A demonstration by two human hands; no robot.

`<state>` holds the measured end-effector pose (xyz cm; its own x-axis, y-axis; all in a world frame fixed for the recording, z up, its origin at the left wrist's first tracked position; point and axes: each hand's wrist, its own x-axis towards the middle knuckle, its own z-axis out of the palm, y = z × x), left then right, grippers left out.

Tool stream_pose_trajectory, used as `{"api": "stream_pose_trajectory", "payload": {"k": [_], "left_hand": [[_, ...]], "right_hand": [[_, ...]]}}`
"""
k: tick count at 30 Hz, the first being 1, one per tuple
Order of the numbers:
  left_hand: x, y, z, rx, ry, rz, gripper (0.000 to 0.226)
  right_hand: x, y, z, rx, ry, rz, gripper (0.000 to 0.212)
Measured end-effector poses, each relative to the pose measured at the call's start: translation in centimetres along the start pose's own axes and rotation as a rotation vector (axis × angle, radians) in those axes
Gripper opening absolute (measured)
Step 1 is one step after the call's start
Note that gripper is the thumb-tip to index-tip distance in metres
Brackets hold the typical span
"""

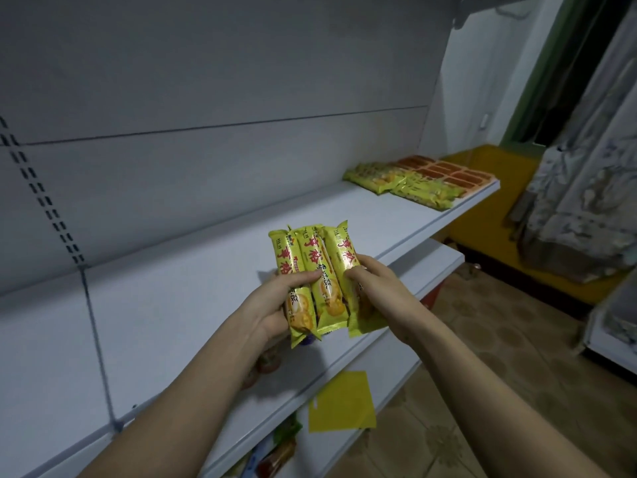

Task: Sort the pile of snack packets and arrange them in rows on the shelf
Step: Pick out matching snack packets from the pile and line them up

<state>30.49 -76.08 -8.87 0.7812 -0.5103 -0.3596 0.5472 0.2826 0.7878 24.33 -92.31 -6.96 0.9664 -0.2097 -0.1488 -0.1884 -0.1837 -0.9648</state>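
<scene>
Yellow-green foil snack packets [315, 279], three of them side by side with red print and a biscuit picture, are held upright above the white shelf [193, 305], roughly over its front half. The left hand [275, 303] grips the left side of the bunch — thumb curled across the front of the first two packets, fingers hidden behind. The right hand [370, 282] holds the right-hand packet, fingers curled over its front edge, thumb not visible. The packets fan slightly at the top, sealed ends pointing up and down.

At the far right end of the same shelf, more yellow-green packets [400, 182] lie flat in a row, just beside a block of orange-brown packets [444, 174] at the shelf's end — the two groups touch or nearly touch, cannot tell which.

Below, a lower shelf [441, 267] juts out; a yellow tag [341, 401] hangs at the front of the upper shelf's edge. Some mixed packets [279, 450] show under the shelf, partly hidden. Grey back panel [206, 98] behind, with a slotted upright [44, 201] on the left. Patterned tile floor [482, 374] to the right.
</scene>
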Motion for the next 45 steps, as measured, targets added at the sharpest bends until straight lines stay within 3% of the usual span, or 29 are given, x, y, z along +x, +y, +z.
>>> {"api": "stream_pose_trajectory", "payload": {"k": [5, 14, 18, 22, 26, 31, 36, 41, 45], "left_hand": [[6.1, -1.4, 5.1, 0.017, 0.076, -0.011, 0.039], [14.4, -1.9, 12.7, -0.067, 0.185, 0.030, 0.023], [18.6, 0.4, 13.3, -0.104, 0.275, 0.115, 0.024], [23.7, 2.3, 13.4, -0.142, 0.308, 0.166, 0.021], [28.3, 3.3, 13.9, -0.138, 0.305, 0.174, 0.028], [32.8, 4.2, 14.7, -0.200, 0.339, 0.185, 0.034], [36.4, 5.0, 15.2, -0.211, 0.401, 0.202, 0.038], [37.9, 4.4, 16.3, -0.236, 0.525, 0.188, 0.042], [38.5, 5.4, 17.9, -0.153, 0.660, 0.170, 0.029]], "right_hand": [[4.5, 1.9, -6.8, -0.035, -0.057, 0.009, 0.036], [13.8, 2.4, -17.0, -0.097, -0.198, -0.023, 0.026], [19.6, 1.2, -20.0, -0.426, -0.080, -0.093, 0.046], [26.0, 0.4, -22.0, -0.714, 0.039, -0.165, 0.043], [30.9, 1.1, -22.6, -0.929, 0.017, -0.167, 0.055], [34.3, 1.2, -23.4, -1.201, 0.040, -0.276, 0.055], [37.4, 0.4, -24.6, -1.166, -0.096, -0.375, 0.041], [39.6, -0.4, -26.3, -1.118, -0.281, -0.450, 0.044], [41.2, -1.6, -28.5, -0.956, -0.328, -0.576, 0.036]]}}
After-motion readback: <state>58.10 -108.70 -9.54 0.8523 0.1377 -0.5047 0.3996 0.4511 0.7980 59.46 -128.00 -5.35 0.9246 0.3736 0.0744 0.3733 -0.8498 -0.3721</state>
